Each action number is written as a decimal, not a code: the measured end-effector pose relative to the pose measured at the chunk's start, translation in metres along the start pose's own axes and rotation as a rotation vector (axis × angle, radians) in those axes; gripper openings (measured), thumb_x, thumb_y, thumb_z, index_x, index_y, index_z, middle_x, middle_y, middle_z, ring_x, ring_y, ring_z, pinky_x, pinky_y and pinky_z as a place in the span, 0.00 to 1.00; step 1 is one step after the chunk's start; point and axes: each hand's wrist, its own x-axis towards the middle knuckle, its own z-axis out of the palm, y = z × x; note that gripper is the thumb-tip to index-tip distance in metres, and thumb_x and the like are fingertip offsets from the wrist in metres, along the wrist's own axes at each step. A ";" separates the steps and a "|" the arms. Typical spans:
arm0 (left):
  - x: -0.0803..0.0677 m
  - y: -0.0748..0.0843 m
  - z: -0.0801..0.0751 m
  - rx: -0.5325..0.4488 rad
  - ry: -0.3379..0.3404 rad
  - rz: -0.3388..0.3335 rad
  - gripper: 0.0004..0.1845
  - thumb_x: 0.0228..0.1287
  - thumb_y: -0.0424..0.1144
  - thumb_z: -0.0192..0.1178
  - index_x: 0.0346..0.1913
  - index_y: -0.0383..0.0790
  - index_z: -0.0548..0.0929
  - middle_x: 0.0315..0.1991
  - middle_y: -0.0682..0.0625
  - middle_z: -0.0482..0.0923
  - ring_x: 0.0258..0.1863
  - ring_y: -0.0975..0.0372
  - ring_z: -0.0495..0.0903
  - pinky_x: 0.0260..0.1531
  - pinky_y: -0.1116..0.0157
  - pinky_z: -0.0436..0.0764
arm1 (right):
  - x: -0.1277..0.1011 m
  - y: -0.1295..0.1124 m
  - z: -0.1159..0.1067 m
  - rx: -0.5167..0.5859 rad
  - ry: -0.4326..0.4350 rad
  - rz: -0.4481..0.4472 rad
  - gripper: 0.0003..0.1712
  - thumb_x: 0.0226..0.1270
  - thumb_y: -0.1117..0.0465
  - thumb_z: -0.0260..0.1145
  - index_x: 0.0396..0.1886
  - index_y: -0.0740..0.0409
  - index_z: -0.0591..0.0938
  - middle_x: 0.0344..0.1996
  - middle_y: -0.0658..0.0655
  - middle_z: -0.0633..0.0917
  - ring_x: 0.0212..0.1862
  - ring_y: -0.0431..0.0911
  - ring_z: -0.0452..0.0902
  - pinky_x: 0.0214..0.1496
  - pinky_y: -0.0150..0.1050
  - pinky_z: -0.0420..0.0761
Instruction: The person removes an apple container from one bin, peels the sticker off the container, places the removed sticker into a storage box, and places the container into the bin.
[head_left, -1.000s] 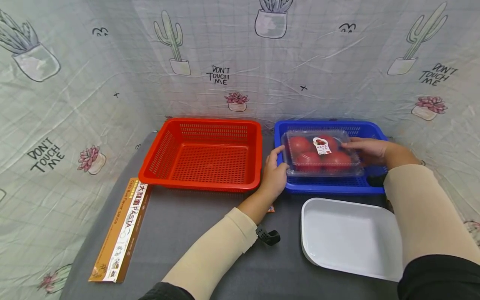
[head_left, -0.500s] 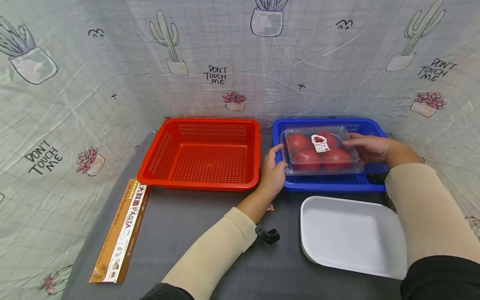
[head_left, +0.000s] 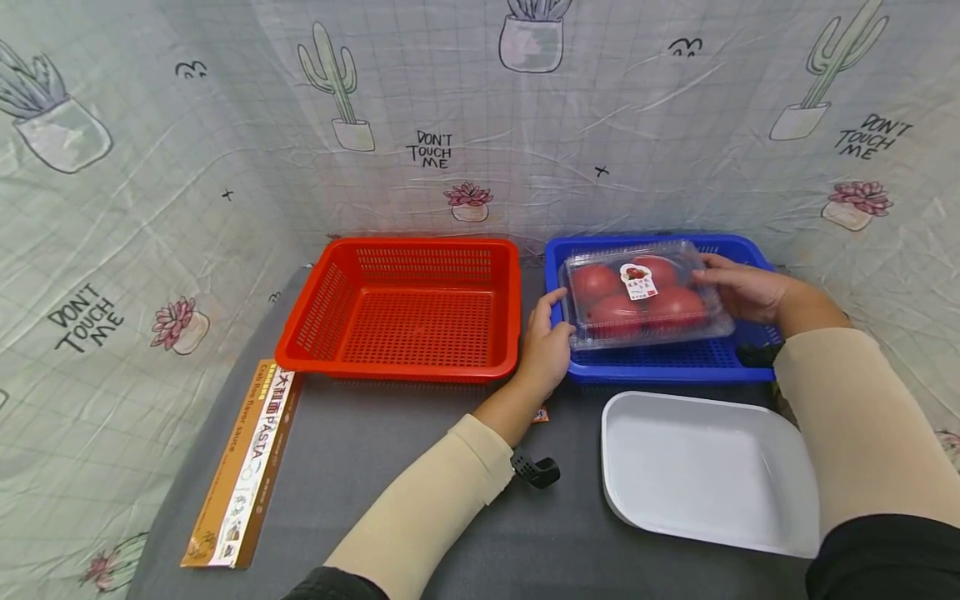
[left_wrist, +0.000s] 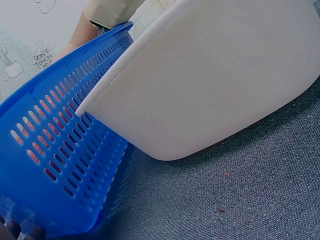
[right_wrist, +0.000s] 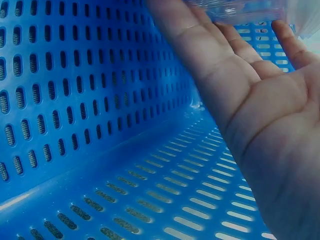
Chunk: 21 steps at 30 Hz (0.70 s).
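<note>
The clear plastic clamshell of tomatoes (head_left: pixel 641 292) now sits higher and tilted above the blue perforated basket (head_left: pixel 667 362) than a moment ago. The left hand (head_left: pixel 546 346) and right hand (head_left: pixel 738 290) clamp their fingers on its opposite ends. A smooth white rounded tray (head_left: pixel 705 475) lies just in front of the basket on the grey tabletop (head_left: pixel 375 467).

Head camera: high, facing forward and down, wide view over grey table (head_left: pixel 420 500), red basket (head_left: pixel 408 308), blue basket (head_left: pixel 667 358), white tray (head_left: pixel 705 475), both forearms, cactus-print cloth behind.

Left wrist camera: very low, almost at tabletop, close up, facing blue basket's outer wall (left_wrist: pixel 55 170) and white tray's underside (left_wrist: pixel 215 75).

Right wrist camera: inside blue basket (right_wrist: pixel 100 125), very close, facing along right hand (right_wrist: pixel 260 115) toward slotted wall and floor.

All 3 views share blue basket; head and left wrist views share white tray.
</note>
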 end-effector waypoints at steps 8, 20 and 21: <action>-0.002 0.004 -0.001 0.003 0.001 0.003 0.30 0.73 0.31 0.53 0.76 0.53 0.75 0.73 0.47 0.70 0.72 0.52 0.69 0.74 0.49 0.67 | -0.005 -0.005 0.000 -0.006 0.099 -0.063 0.26 0.82 0.42 0.55 0.73 0.34 0.60 0.57 0.45 0.78 0.54 0.42 0.81 0.54 0.43 0.86; -0.007 0.007 -0.003 0.020 0.037 0.044 0.27 0.77 0.35 0.54 0.76 0.48 0.75 0.73 0.44 0.70 0.73 0.52 0.70 0.74 0.51 0.69 | -0.036 -0.017 -0.015 0.200 0.118 -0.264 0.19 0.83 0.49 0.56 0.68 0.37 0.69 0.53 0.46 0.82 0.47 0.42 0.86 0.44 0.39 0.89; -0.008 0.008 -0.003 0.026 0.042 0.059 0.27 0.78 0.36 0.54 0.76 0.48 0.75 0.74 0.44 0.70 0.74 0.52 0.69 0.74 0.52 0.68 | -0.040 -0.019 -0.016 0.236 0.114 -0.283 0.19 0.83 0.50 0.57 0.68 0.38 0.70 0.53 0.47 0.83 0.46 0.43 0.87 0.43 0.39 0.90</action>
